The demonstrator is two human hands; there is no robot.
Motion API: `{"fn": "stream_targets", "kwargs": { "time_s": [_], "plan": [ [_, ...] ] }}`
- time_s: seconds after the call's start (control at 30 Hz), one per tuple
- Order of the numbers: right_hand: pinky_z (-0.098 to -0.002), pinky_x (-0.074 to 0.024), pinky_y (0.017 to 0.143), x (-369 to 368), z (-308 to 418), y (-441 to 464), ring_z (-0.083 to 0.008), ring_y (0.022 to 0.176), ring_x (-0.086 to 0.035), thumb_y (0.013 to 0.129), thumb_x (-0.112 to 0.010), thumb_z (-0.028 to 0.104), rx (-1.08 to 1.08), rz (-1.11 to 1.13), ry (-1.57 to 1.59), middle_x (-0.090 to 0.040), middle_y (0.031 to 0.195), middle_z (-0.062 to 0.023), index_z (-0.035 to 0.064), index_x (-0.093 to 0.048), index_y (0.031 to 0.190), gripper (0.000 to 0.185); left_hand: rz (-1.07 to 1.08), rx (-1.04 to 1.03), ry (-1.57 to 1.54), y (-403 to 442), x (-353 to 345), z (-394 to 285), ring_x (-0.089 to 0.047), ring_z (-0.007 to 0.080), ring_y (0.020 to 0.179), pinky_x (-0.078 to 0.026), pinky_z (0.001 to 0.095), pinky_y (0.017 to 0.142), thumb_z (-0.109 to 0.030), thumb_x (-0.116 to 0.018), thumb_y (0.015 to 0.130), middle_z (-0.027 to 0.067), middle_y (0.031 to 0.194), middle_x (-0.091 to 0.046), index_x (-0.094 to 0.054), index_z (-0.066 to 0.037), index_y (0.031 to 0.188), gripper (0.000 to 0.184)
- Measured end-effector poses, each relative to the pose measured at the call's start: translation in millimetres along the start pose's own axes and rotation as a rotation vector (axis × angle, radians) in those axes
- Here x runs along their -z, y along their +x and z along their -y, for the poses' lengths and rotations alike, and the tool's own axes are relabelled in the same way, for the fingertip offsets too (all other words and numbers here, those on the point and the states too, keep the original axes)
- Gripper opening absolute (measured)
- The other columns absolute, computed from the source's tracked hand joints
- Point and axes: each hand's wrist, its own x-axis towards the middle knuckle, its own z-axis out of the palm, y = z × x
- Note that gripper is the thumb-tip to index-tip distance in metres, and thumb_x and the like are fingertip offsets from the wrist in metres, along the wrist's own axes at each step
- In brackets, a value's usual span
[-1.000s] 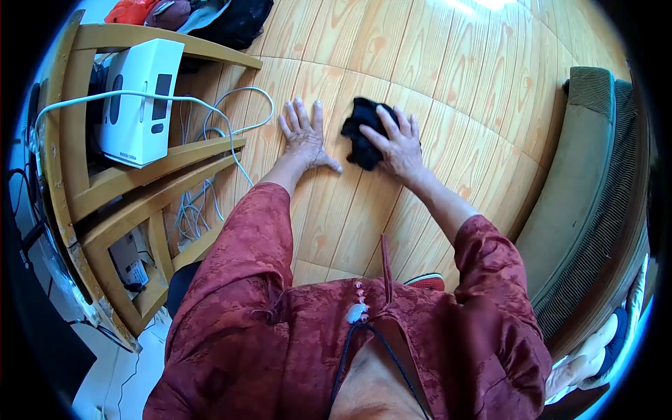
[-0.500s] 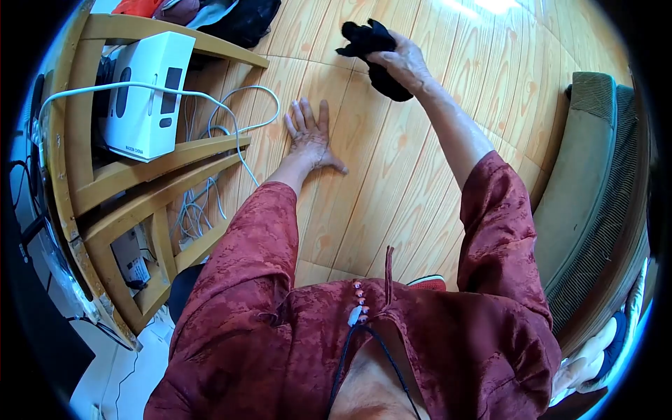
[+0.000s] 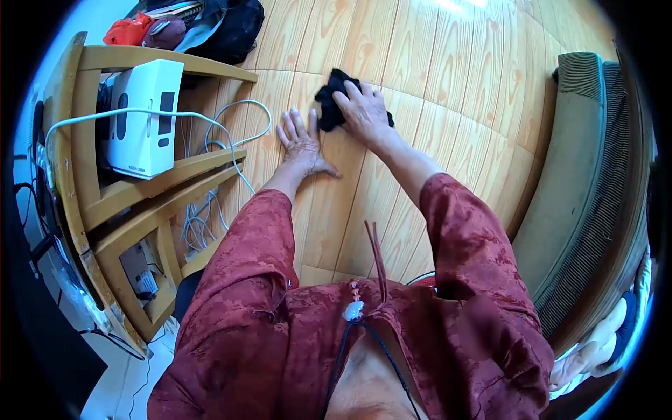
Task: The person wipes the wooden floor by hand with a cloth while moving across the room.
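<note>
My left hand (image 3: pixel 302 148) rests palm down on the wood-patterned floor (image 3: pixel 392 203), fingers spread and holding nothing. Just to its right, a crumpled black cloth (image 3: pixel 329 108) lies against the floor. My right hand (image 3: pixel 365 115) is on top of the cloth, fingers bent over it and pressing it down. Part of the cloth is hidden under the palm and fingers. The fingertips of my left hand are close to the cloth's left edge.
At left is a wooden rack (image 3: pixel 87 140) holding a white box (image 3: pixel 147 119); a white cable (image 3: pixel 210 119) loops beside it. Bags (image 3: pixel 224 31) are piled at the far left. A padded green seat (image 3: pixel 560 175) runs along the right.
My right hand has brought the black cloth from above the floor at upper right, down and left onto the floor beside my left hand. The left hand stays planted.
</note>
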Motion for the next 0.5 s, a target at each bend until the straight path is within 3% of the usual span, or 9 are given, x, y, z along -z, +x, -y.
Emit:
{"fn": "stream_targets", "kwargs": {
  "time_s": [0.13,0.23,0.3,0.4,0.5],
  "plan": [
    [-0.0421,-0.048,0.081,9.8,-15.4,-40.6,-0.03,0.102,-0.058,0.067,-0.075,0.019,0.057,0.012,0.141,-0.059,0.108,-0.0096,0.0153,-0.061,0.104,0.04,0.02,-0.003,0.01,0.5,1.5,0.5,0.021,0.0532,0.139,0.01,0.0652,0.109,-0.067,-0.087,0.035,0.0377,0.152,0.013,0.012,-0.005,0.152,0.165],
    [-0.0421,-0.0487,0.086,29.3,-23.7,-52.2,-0.0332,0.099,-0.061,0.065,-0.077,0.016,-0.178,0.199,0.457,-0.064,0.106,-0.0129,0.0134,-0.061,0.109,0.047,0.031,0.002,-0.002,-3.3,6.6,-1.5,0.021,0.0529,0.139,0.01,0.0653,0.109,-0.068,-0.086,0.035,0.0373,0.152,0.013,0.012,-0.005,0.152,0.165],
    [-0.0323,-0.0509,0.08,38.9,-33.6,-57.4,-0.0231,0.086,-0.065,0.069,-0.07,0.01,-0.524,0.35,0.986,-0.068,0.099,-0.0109,0.0061,-0.063,0.114,0.045,0.011,-0.012,-0.008,-5.2,4.2,-0.8,0.021,0.0529,0.139,0.01,0.0653,0.109,-0.068,-0.086,0.035,0.0371,0.152,0.014,0.012,-0.005,0.152,0.164],
    [-0.032,-0.0523,0.072,62.5,-47.3,-67.0,-0.0194,0.079,-0.063,0.074,-0.067,0.006,-0.693,0.299,1.372,-0.066,0.091,-0.0082,-0.0002,-0.062,0.111,0.038,0.009,-0.016,-0.005,-1.8,1.5,1.1,0.022,0.0529,0.139,0.011,0.0656,0.109,-0.068,-0.086,0.036,0.0368,0.152,0.014,0.012,-0.005,0.152,0.164],
    [-0.0314,-0.0546,0.069,77.6,-67.1,-89.9,-0.0185,0.074,-0.065,0.08,-0.065,0.013,-0.988,0.352,1.708,-0.067,0.09,-0.0095,-0.0014,-0.061,0.109,0.033,0.015,-0.018,-0.001,-0.8,-2.3,3.4,0.022,0.0528,0.139,0.011,0.0662,0.109,-0.068,-0.086,0.036,0.0368,0.152,0.014,0.012,-0.005,0.152,0.164]
  ]
}}
